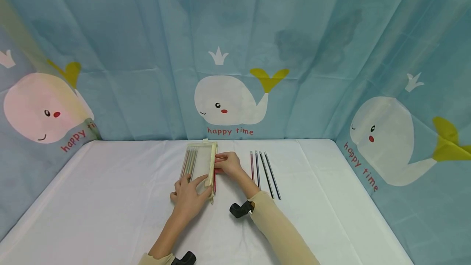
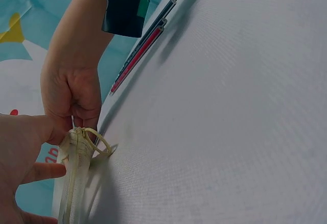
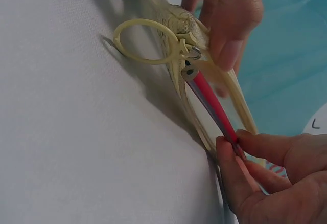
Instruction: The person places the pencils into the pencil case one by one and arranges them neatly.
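So the red pencil (image 3: 214, 101) is pinched between the right hand's (image 1: 229, 164) thumb and fingertips, near one end, with its length lying along the open zip side of the mesh pouch (image 1: 201, 162); can't tell how far inside it is. The left hand (image 1: 189, 199) grips the pouch's near end, thumb and fingers spread. Right forearm angles in from the lower right, wrist bent toward the pouch. Zip ring (image 3: 118, 37) sticks out by the near corner. Four loose pencils (image 1: 263, 171) lie right of that hand, with bare white cloth (image 1: 331, 224) beyond them.
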Demonstrator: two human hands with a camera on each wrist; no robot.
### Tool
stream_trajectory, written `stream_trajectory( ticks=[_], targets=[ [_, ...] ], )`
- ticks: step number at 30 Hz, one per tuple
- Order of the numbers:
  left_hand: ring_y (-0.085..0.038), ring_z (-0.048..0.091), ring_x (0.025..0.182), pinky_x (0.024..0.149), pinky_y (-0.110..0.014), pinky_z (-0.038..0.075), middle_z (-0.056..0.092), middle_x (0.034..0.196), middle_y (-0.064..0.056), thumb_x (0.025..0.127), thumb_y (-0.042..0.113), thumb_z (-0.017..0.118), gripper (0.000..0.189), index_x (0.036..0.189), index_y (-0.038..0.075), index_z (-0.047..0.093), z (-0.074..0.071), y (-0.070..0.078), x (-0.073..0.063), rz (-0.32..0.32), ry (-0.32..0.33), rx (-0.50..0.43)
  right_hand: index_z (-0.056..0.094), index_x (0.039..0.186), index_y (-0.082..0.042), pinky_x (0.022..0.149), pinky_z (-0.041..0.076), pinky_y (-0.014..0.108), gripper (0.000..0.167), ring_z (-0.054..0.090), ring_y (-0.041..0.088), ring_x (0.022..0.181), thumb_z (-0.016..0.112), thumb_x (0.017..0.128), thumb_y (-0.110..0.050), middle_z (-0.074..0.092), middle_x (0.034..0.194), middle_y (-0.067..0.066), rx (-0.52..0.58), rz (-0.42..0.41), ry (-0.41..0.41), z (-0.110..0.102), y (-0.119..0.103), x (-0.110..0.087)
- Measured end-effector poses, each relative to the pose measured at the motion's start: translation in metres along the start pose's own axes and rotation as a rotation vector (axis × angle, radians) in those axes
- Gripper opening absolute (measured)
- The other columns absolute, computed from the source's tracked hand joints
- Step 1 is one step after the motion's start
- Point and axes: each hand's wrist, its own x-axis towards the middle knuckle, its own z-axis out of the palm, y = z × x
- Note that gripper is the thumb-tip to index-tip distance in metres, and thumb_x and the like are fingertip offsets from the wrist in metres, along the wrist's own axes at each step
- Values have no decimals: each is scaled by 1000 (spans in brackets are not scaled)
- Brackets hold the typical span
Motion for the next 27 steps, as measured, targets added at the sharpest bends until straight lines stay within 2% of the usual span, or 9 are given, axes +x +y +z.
stream_trajectory(
  ticks=[9, 14, 27],
  targets=[
    [-60, 33, 140, 92, -75, 31, 42, 154, -35, 100, 36, 66, 44, 138, 15, 71, 1, 0, 0, -2, -3, 4, 66, 128, 15, 74, 64, 33, 35, 77, 21, 78, 72, 94, 7, 73, 110, 25, 28, -1, 4, 5, 0, 1],
    [-60, 33, 140, 92, -75, 31, 41, 154, -35, 100, 37, 65, 44, 139, 15, 71, 1, 0, 0, -3, -8, 7, 64, 128, 17, 75, 64, 36, 35, 78, 27, 83, 69, 94, 10, 72, 109, 27, 58, -10, 1, 8, 2, 3],
    [-61, 32, 140, 91, -75, 31, 41, 154, -35, 99, 36, 65, 45, 139, 15, 71, -1, 1, 0, 0, -12, 3, 64, 128, 17, 78, 64, 37, 35, 77, 25, 82, 70, 94, 10, 72, 108, 25, 75, -17, 1, 5, 2, 0]
  ],
)
